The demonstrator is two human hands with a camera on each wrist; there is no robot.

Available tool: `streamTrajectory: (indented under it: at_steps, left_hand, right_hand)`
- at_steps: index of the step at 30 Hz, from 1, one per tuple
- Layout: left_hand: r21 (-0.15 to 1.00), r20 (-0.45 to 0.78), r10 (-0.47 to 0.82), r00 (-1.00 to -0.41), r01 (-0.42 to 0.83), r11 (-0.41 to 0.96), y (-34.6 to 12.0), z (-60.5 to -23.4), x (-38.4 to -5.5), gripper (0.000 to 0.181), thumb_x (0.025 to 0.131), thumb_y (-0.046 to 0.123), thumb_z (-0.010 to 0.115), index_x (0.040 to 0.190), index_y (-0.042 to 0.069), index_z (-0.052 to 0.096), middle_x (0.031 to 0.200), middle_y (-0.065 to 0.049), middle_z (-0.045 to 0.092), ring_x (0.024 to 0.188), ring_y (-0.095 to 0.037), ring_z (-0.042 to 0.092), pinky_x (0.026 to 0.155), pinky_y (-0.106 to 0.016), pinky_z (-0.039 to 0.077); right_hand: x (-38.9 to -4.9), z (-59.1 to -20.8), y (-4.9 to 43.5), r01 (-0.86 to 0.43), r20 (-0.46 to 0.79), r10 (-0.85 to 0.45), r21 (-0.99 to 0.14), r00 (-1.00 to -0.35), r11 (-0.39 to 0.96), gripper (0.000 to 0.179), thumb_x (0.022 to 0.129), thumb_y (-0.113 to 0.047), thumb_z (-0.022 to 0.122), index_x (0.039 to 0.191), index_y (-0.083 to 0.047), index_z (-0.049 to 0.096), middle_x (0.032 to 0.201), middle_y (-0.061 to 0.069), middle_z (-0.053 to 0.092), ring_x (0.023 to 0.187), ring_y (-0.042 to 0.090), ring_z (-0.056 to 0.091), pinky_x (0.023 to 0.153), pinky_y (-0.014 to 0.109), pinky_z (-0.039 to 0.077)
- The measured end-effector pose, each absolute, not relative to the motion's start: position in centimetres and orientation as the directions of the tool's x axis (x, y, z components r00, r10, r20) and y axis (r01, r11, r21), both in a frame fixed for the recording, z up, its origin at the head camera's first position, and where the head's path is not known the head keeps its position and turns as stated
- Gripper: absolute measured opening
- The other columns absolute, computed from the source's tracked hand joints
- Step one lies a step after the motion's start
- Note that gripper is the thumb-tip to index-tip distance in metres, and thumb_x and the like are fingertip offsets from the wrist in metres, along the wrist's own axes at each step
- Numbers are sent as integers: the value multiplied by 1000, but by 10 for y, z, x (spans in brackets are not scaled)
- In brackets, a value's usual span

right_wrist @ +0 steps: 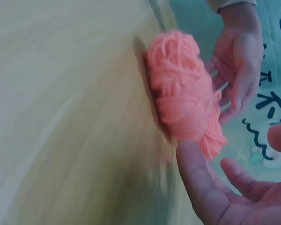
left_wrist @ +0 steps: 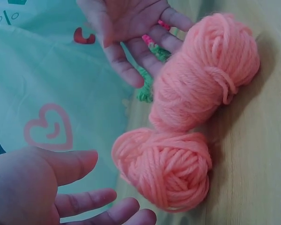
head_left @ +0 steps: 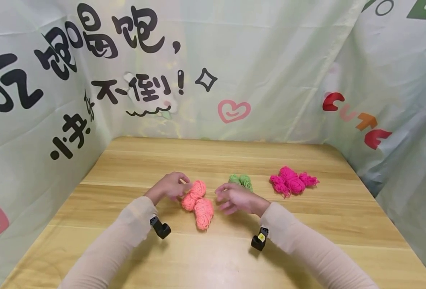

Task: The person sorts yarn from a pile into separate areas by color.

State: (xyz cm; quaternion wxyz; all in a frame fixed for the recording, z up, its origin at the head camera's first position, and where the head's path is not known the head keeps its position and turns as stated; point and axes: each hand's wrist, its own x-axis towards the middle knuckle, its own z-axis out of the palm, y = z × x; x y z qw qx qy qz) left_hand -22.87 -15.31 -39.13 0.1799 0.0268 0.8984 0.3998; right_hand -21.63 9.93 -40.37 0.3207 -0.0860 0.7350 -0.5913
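Note:
Coral yarn skeins (head_left: pixel 203 213) lie in a small heap on the wooden table, between the two hands. To their left is my left hand (head_left: pixel 170 186), fingers loosely extended, its fingertips close beside the upper skein. On the other side my right hand (head_left: pixel 237 198) holds nothing, its fingers spread and pointing at the heap. In the left wrist view, a gap shows between the thumb of the left hand (left_wrist: pixel 33 187) and the rounded skein (left_wrist: pixel 166 168). Green yarn (head_left: pixel 241 180) sits just behind my right hand, which partly hides it.
A magenta yarn bundle (head_left: pixel 293 181) lies farther right on the wooden table (head_left: pixel 227 257). Printed cloth (head_left: pixel 270 72) hangs along the back and both sides of the table. Each sleeve carries a small black camera (head_left: pixel 160 228) at the wrist.

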Motion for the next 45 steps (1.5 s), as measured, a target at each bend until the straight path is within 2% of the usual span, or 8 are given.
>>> streamTrajectory:
  at_steps: [13, 17, 25, 33, 45]
  left_hand:
    - [682, -313, 211, -926, -64, 728, -145, -392, -226, 36, 94, 27, 65, 120, 3, 58, 108, -14, 62, 81, -21, 62, 60, -34, 56]
    - [673, -315, 211, -925, -62, 737, -145, -395, -225, 36, 92, 26, 67, 119, 4, 59, 105, -13, 62, 79, -20, 62, 60, -34, 56]
    - [656, -313, 213, -925, -49, 753, -141, -399, -225, 36, 90, 26, 70, 118, 4, 60, 102, -10, 62, 75, -19, 62, 56, -33, 55]
    - [642, -315, 215, -924, -40, 766, -140, -400, -228, 36, 90, 26, 70, 118, 4, 59, 92, -8, 60, 66, -19, 59, 54, -33, 54]
    - [616, -335, 214, -918, -41, 787, -136, -401, -232, 39, 91, 25, 70, 121, 3, 58, 90, -8, 60, 58, -18, 58, 51, -31, 52]
  right_hand:
    - [-205, -409, 83, 216, -387, -511, -907, -768, 363, 26, 95, -11, 54, 117, 4, 53, 106, 19, 58, 89, 35, 63, 76, 47, 56]
    - [-202, -411, 79, 216, -400, -519, -900, -756, 378, 28, 95, -12, 59, 117, 4, 52, 101, 19, 59, 84, 34, 63, 75, 46, 57]
    - [-199, -414, 73, 198, -399, -489, -890, -776, 411, 35, 93, -13, 64, 118, 5, 49, 90, 20, 59, 75, 30, 63, 68, 42, 58]
    - [-202, -415, 68, 178, -392, -486, -886, -781, 428, 35, 94, -14, 64, 119, 4, 48, 87, 18, 59, 72, 27, 61, 66, 40, 58]
    - [-202, -418, 64, 184, -397, -478, -883, -784, 431, 38, 91, -11, 67, 119, 5, 46, 90, 18, 59, 72, 28, 61, 65, 40, 58]
